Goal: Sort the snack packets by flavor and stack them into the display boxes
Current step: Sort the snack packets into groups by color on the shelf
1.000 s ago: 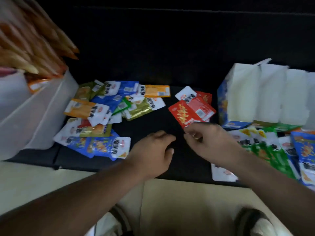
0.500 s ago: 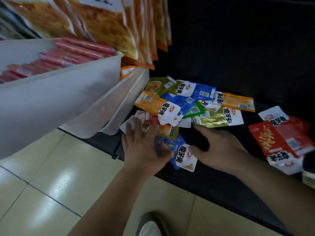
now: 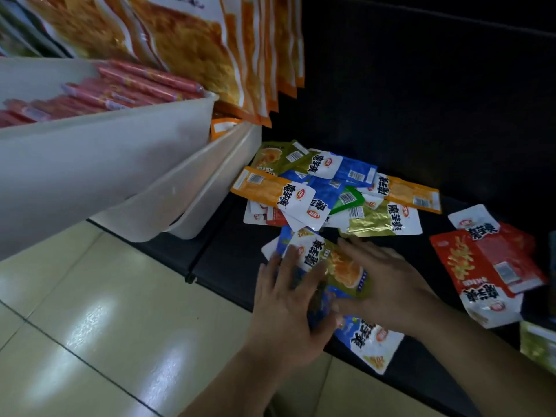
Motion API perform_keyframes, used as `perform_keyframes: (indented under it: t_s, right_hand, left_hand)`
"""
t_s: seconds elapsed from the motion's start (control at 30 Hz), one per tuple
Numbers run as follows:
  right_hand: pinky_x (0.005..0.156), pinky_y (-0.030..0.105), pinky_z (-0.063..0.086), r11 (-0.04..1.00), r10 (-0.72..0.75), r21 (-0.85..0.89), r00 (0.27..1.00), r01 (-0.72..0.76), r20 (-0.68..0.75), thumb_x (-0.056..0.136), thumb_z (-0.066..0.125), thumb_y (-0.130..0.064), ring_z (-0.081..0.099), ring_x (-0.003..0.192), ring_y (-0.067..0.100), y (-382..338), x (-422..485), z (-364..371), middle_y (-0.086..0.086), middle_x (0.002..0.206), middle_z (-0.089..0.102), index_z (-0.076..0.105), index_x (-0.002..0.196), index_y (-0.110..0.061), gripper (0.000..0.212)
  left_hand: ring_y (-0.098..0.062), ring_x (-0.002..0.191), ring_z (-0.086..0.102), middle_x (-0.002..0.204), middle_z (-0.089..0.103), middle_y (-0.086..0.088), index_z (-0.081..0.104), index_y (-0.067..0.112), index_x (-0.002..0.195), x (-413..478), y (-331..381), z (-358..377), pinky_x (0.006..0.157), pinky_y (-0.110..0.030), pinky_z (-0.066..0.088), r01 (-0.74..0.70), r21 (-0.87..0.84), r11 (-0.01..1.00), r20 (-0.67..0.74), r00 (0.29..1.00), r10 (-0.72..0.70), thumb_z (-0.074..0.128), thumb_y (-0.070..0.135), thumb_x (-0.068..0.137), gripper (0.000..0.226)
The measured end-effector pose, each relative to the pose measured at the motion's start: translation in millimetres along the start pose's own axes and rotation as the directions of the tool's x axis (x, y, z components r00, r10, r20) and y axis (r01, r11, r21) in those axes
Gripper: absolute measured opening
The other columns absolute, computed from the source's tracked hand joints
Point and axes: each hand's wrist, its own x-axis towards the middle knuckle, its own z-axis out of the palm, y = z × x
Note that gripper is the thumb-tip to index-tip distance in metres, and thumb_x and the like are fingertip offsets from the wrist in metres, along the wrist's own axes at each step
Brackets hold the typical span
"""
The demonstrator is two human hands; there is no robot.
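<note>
A loose pile of small snack packets (image 3: 325, 188) in orange, blue, green and gold lies on the black shelf (image 3: 228, 266). At the pile's near edge my left hand (image 3: 288, 308) and my right hand (image 3: 388, 284) press from both sides on a small bunch: an olive-gold packet (image 3: 340, 266) on top and blue packets (image 3: 370, 341) underneath, which stick out over the shelf's front edge. A separate group of red packets (image 3: 487, 266) lies to the right of my right hand. No display box shows in this view.
Two tilted white bins (image 3: 120, 164) stand at the left; the upper one holds red sausage sticks (image 3: 120, 91). Large orange bags (image 3: 210, 49) hang above. A green packet (image 3: 538, 341) peeks in at the right edge. Pale floor tiles (image 3: 90, 326) lie below the shelf.
The view swung left from the red packets and white boxes. Both hands moved to the mixed pile and drew blue and olive-gold packets together toward the front edge.
</note>
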Motion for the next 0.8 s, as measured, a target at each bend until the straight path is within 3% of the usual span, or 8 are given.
perform_keyframes:
  t_s: [0.1,0.17,0.3,0.4,0.47,0.6,0.7,0.8]
  right_hand:
    - [0.12,0.026,0.018,1.0,-0.012,-0.016,0.999,0.011,-0.034,0.073,0.078,-0.07,0.01,0.156,0.013,1.6,1.5,1.2,-0.02,0.17,0.01,0.023,0.158,-0.051,0.102]
    - [0.118,0.027,0.024,1.0,-0.019,-0.024,0.997,0.017,-0.079,0.076,0.077,-0.068,0.018,0.154,0.014,-1.2,2.6,3.6,-0.017,0.169,0.019,0.033,0.155,-0.049,0.093]
    - [0.105,0.03,0.043,0.999,-0.031,0.029,0.959,0.041,-0.281,0.082,0.077,-0.058,0.047,0.137,0.015,-1.2,0.6,11.0,-0.016,0.15,0.054,0.058,0.142,-0.042,0.065]
    - [0.087,0.03,0.055,0.954,0.099,0.298,0.944,-0.001,-0.314,0.085,0.079,-0.048,0.066,0.106,0.007,8.8,-3.2,3.8,-0.025,0.107,0.07,0.072,0.121,-0.04,0.038]
    - [0.084,0.032,0.058,0.913,0.158,0.405,0.961,-0.054,-0.229,0.087,0.077,-0.047,0.068,0.096,0.003,11.0,-4.7,-5.7,-0.023,0.097,0.07,0.073,0.116,-0.039,0.03]
    - [0.091,0.037,0.057,0.972,0.129,0.218,0.973,-0.086,-0.193,0.09,0.071,-0.053,0.068,0.107,0.009,6.6,-9.0,-8.1,-0.015,0.117,0.072,0.068,0.131,-0.034,0.045]
    - [0.09,0.033,0.056,0.99,0.121,0.089,0.979,-0.107,-0.165,0.09,0.07,-0.055,0.067,0.112,0.013,-2.1,-13.2,-7.9,-0.011,0.128,0.069,0.071,0.123,-0.034,0.039]
    - [0.086,0.032,0.057,0.991,0.116,0.083,0.984,-0.106,-0.135,0.085,0.078,-0.051,0.071,0.098,0.012,-1.0,-14.7,-11.0,-0.012,0.127,0.069,0.069,0.121,-0.035,0.041]
  left_hand:
    - [-0.028,0.142,0.04,0.157,0.044,-0.005,0.057,0.027,0.144,13.4,-17.8,-12.9,0.113,-0.049,0.044,0.067,-0.042,0.997,-0.127,0.989,-0.072,0.066,0.058,0.085,0.067]
    - [-0.031,0.149,0.033,0.158,0.044,-0.008,0.047,0.022,0.151,21.4,-24.0,-21.9,0.12,-0.05,0.034,0.193,0.057,0.979,-0.1,0.977,-0.187,0.061,0.074,0.08,0.089]
    - [-0.025,0.159,0.002,0.172,0.013,-0.003,0.011,0.027,0.163,20.1,-9.2,-17.7,0.13,-0.044,0.006,0.269,0.072,0.96,0.08,0.958,-0.275,0.047,0.096,0.063,0.127]
    - [-0.024,0.151,0.025,0.16,0.037,0.0,0.026,0.028,0.16,22.5,-5.7,-10.1,0.125,-0.044,0.02,0.261,0.039,0.965,0.001,0.965,-0.261,0.056,0.089,0.061,0.12]
    - [-0.017,0.136,0.037,0.144,0.051,0.003,0.035,0.027,0.154,24.6,-5.9,-8.1,0.115,-0.038,0.029,0.26,-0.013,0.966,-0.09,0.962,-0.26,0.071,0.075,0.063,0.109]
    - [-0.02,0.131,0.04,0.142,0.048,0.007,0.028,0.029,0.159,30.9,6.9,-15.7,0.103,-0.041,0.033,0.417,-0.053,0.907,-0.106,0.901,-0.421,0.08,0.05,0.079,0.098]
    - [-0.026,0.127,0.045,0.138,0.049,0.0,0.034,0.024,0.154,32.0,13.4,-18.3,0.098,-0.043,0.039,0.527,0.016,0.85,-0.124,0.844,-0.522,0.071,0.066,0.079,0.093]
    - [-0.025,0.12,0.051,0.121,0.051,0.002,0.051,0.023,0.127,27.5,21.2,-20.0,0.095,-0.042,0.043,0.588,0.095,0.803,-0.084,0.809,-0.582,0.067,0.088,0.062,0.093]
